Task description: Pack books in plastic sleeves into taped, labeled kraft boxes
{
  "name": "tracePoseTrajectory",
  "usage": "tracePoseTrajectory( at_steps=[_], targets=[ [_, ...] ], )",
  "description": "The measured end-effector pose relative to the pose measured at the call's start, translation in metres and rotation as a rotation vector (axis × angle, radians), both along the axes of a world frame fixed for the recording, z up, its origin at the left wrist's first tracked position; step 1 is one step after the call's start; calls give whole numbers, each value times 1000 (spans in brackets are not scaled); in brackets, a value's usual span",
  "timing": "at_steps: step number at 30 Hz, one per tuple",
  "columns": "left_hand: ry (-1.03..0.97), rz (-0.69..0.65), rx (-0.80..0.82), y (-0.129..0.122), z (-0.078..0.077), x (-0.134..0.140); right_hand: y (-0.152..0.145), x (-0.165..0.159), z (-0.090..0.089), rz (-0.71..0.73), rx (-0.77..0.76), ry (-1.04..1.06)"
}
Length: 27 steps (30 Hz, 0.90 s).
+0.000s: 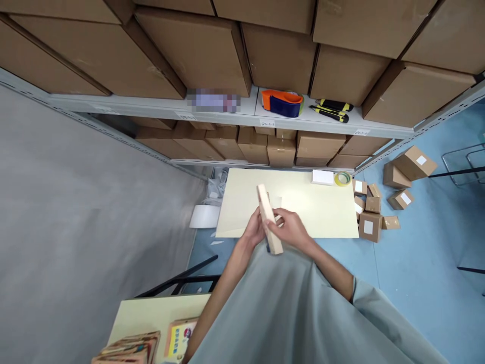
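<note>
A thick book (270, 217), seen edge-on with its pale cream side towards me, is held tilted in front of my body. My left hand (254, 230) grips it from the left, its fingers partly hidden behind it. On the other side my right hand (291, 227) has its thumb pressed on the edge and fingers curled around the back. The cover is mostly out of sight. Beneath and beyond the hands lies a cream table (314, 207), with a pale sheet (278, 201) partly showing behind the book.
White labels (322, 177) and a tape roll (343, 178) lie at the table's far right. A shelf (242, 117) above carries cartons, an orange-blue tape dispenser (282, 103) and box cutters (331, 110). Small cartons (370, 226) sit on the floor at right; more books (131, 349) at lower left.
</note>
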<state>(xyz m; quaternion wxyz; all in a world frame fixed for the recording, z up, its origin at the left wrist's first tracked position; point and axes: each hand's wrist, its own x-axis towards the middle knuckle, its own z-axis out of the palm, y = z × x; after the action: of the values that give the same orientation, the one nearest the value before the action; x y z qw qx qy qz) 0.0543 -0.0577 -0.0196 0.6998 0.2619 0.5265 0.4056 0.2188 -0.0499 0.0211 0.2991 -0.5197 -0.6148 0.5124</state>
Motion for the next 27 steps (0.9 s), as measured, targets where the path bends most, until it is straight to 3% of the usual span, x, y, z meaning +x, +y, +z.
tracePoseTrajectory(
  at_steps=[4,8,13,19,22,27],
  targets=[
    [-185,16,-82,24,-6,-16,23,34,-32,-244,-129,77],
    [-93,43,-4,25,-2,-35,32,54,-56,-247,-389,208],
    [-80,89,-36,33,-3,-34,33,56,-62,-317,-675,500],
    [-69,77,-278,43,-27,-22,41,54,-72,-396,-1059,617],
    [-62,84,-268,39,-36,-22,33,54,-78,-409,-1018,615],
    [46,27,-85,28,-39,-41,17,64,-79,-262,-654,509]
  ],
)
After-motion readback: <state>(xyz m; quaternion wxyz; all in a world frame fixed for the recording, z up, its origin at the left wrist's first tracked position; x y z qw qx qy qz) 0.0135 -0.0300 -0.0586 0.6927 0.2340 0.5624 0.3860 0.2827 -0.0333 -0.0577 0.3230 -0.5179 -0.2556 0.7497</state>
